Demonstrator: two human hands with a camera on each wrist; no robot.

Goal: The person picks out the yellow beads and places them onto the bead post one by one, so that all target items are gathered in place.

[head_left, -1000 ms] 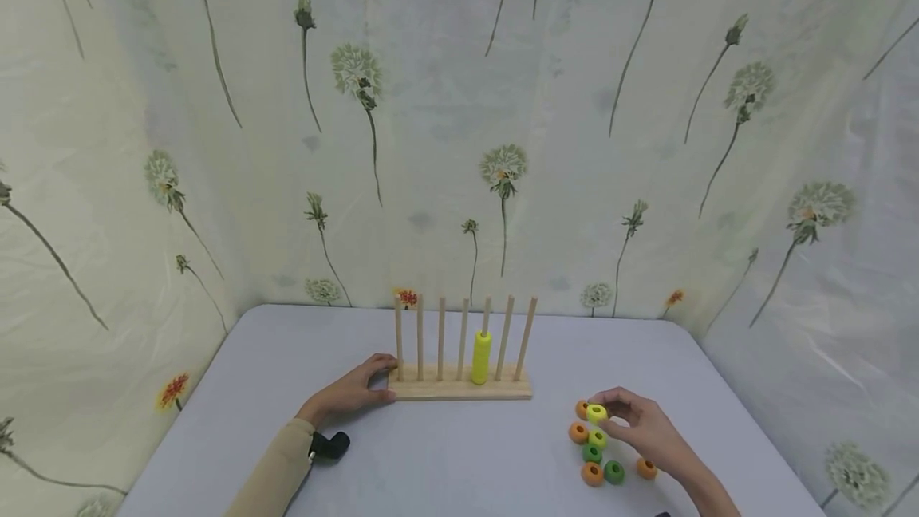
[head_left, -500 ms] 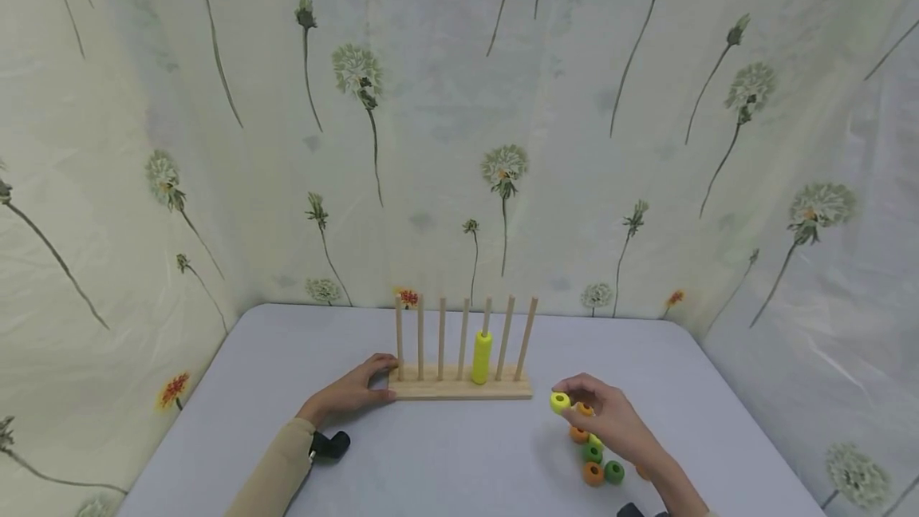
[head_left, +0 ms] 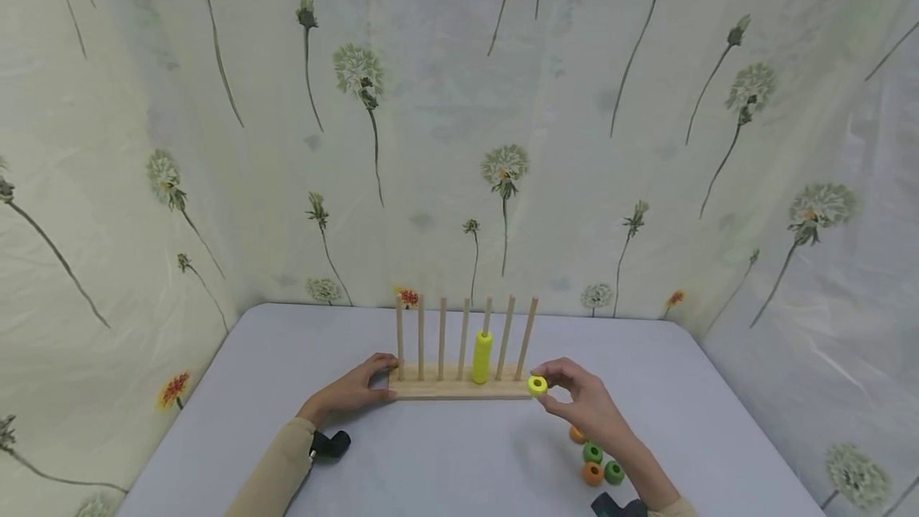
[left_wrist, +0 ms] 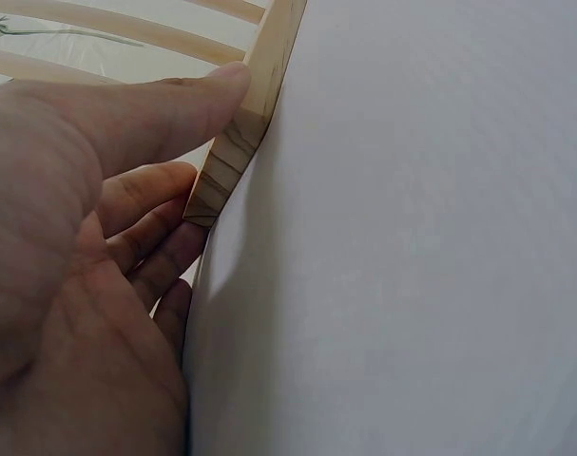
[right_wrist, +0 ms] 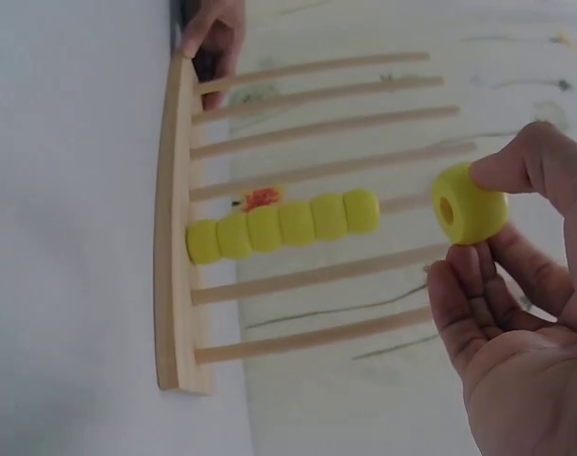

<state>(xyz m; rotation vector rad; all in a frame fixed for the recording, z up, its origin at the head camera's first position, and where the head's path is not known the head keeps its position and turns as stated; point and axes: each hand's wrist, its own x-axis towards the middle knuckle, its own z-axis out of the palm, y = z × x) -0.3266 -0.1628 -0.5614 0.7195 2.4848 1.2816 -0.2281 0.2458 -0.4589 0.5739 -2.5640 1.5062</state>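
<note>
A wooden peg rack with several upright pegs stands on the table. On one peg, third from the right end, sits a stack of yellow beads; the other pegs are bare. My left hand grips the rack's left end, its thumb on the base and its fingers at the end and behind, as the left wrist view shows. My right hand pinches a single yellow bead between thumb and fingers, its hole showing. In the head view this bead overlaps the base's right end, below the peg tops.
Right of the rack lie loose beads: a green bead, another green bead, an orange bead and a partly covered orange bead. A black wrist device sits by the left sleeve. A flowered curtain hangs behind the table.
My right hand has carried the yellow bead from the loose beads leftward and away from me to the rack's right end. The left hand and rack have stayed in place.
</note>
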